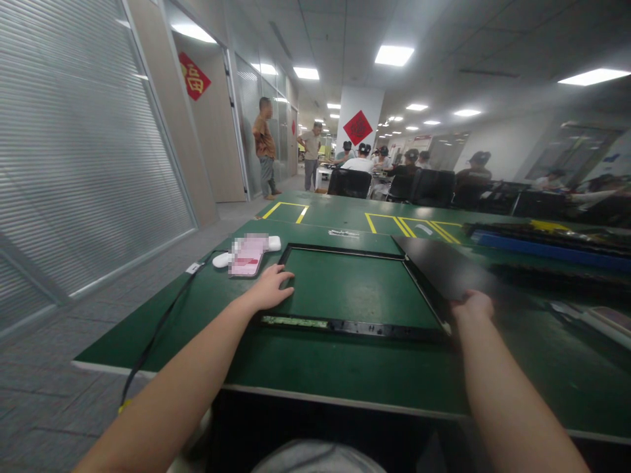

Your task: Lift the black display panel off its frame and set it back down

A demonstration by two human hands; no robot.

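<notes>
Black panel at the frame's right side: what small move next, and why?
Probably swing the panel left over the frame. The right hand grips its near edge beside the frame's right rail, the left hand steadies the left rail, and the frame's opening shows only bare table.

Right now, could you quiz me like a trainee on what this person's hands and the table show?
1. True or false: the left hand rests on the left side of the black frame.
2. What does the right hand grip? A) the pink phone B) the dark panel C) the black cable
3. What colour is the table?

Key: 1 true; 2 B, the panel's near edge, tilted up off the frame; 3 green, with yellow lines at the far end.
</notes>
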